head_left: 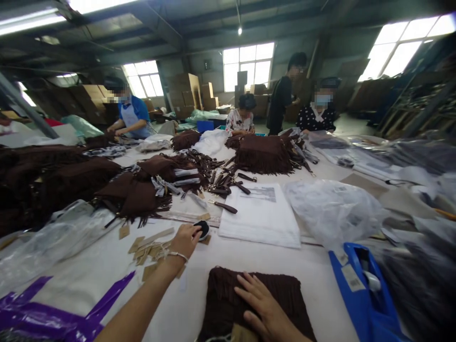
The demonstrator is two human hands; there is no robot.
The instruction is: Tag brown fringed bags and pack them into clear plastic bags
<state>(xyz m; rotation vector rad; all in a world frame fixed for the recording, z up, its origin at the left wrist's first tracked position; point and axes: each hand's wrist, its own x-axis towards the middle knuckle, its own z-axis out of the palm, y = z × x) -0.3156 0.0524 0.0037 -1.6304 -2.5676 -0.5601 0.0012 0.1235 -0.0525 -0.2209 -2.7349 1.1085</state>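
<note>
My left hand [185,239] reaches forward over the table, its fingers closed at the edge of a small round black object [203,230] with a pale rim; its exact kind is unclear. Beside that wrist lie several brown cardboard tags [151,249], some with white strings. A dark brown fringed bag [221,299] lies flat in front of me. Resting on it is my right hand [258,301], open with fingers spread. At the bag's near edge, a brown tag [244,333] and a white string are partly cut off by the frame.
Brown fringed bags [263,152] and dark wrist straps [226,207] are heaped ahead. White sheets [260,223] and a clear plastic bag [335,209] lie mid-table. A blue tape dispenser [366,289] stands right; purple plastic [46,308] lies left. Several people are across the table.
</note>
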